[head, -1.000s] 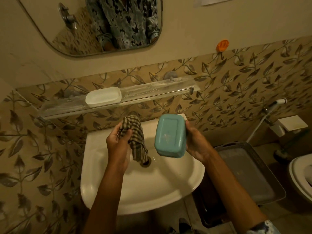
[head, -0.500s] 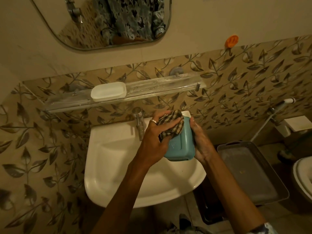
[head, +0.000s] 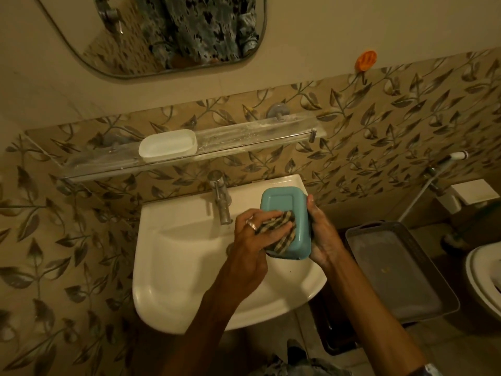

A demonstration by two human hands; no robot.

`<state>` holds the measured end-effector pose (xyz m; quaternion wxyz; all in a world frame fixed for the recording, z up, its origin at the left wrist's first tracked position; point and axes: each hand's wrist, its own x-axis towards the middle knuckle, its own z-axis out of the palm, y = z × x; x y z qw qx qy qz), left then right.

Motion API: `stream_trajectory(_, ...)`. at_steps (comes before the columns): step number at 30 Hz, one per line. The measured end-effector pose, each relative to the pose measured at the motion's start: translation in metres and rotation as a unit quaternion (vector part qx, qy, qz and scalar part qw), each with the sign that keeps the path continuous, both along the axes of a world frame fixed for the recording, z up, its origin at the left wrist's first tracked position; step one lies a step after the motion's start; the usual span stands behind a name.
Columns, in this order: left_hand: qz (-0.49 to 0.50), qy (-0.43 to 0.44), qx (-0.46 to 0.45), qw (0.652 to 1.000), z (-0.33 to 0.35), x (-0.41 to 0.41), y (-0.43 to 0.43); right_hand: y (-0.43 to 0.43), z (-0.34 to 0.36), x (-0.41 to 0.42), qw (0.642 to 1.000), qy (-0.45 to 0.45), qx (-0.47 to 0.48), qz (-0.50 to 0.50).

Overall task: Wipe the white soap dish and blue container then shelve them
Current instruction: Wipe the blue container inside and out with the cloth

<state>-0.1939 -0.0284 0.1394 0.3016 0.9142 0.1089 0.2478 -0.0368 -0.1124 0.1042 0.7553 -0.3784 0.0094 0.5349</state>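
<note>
My right hand (head: 321,234) holds the blue container (head: 284,207) over the right side of the white sink (head: 173,261), its flat face turned toward me. My left hand (head: 250,234) presses a checked cloth (head: 279,232) against the lower part of that face. The white soap dish (head: 167,145) sits on the glass shelf (head: 244,139) above the sink, toward its left half.
A steel tap (head: 221,196) stands at the back of the sink, just left of the container. A grey tray (head: 398,270) lies right of the sink, a toilet (head: 485,278) beyond it. A mirror (head: 168,31) hangs above the shelf, an orange hook (head: 366,59) to its right.
My left hand brought the cloth from over the drain onto the blue container and has rubbed down from its top to its lower part. The container stays in my right hand.
</note>
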Motion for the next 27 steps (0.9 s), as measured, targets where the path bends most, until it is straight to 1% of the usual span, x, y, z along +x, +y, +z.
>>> stream_trajectory(5, 0.047, 0.006, -0.043, 0.998, 0.032, 0.02, 0.01, 0.001, 0.006, -0.01, 1.0, -0.03, -0.003, -0.009)
stream_trajectory(10, 0.017, 0.007, -0.008, 1.0, 0.016, 0.011, -0.006, -0.002, 0.018, 0.003, 0.999, 0.006, 0.005, -0.044)
stream_trajectory(14, 0.004, -0.001, -0.002, 1.0, -0.003, -0.007, -0.022, -0.008, 0.014, 0.005, 0.999, 0.001, -0.017, -0.045)
stream_trajectory(17, 0.013, 0.002, 0.006, 1.0, 0.005, 0.001, -0.016, -0.013, 0.011, -0.002, 0.999, -0.021, -0.017, -0.028)
stream_trajectory(20, 0.039, 0.017, -0.073, 0.996, 0.031, 0.016, -0.011, -0.015, 0.009, -0.009, 0.998, -0.057, -0.019, -0.016)
stream_trajectory(21, 0.048, 0.019, -0.08, 0.996, 0.038, 0.02, -0.009, -0.015, 0.01, -0.012, 0.998, -0.059, -0.021, -0.017)
stream_trajectory(24, 0.035, 0.026, -0.055, 0.998, 0.04, 0.023, -0.01, -0.015, 0.014, -0.008, 0.999, -0.029, -0.017, -0.033)
stream_trajectory(27, 0.011, 0.024, -0.035, 0.999, 0.021, 0.01, -0.023, -0.017, 0.017, 0.003, 0.998, -0.004, -0.013, -0.058)
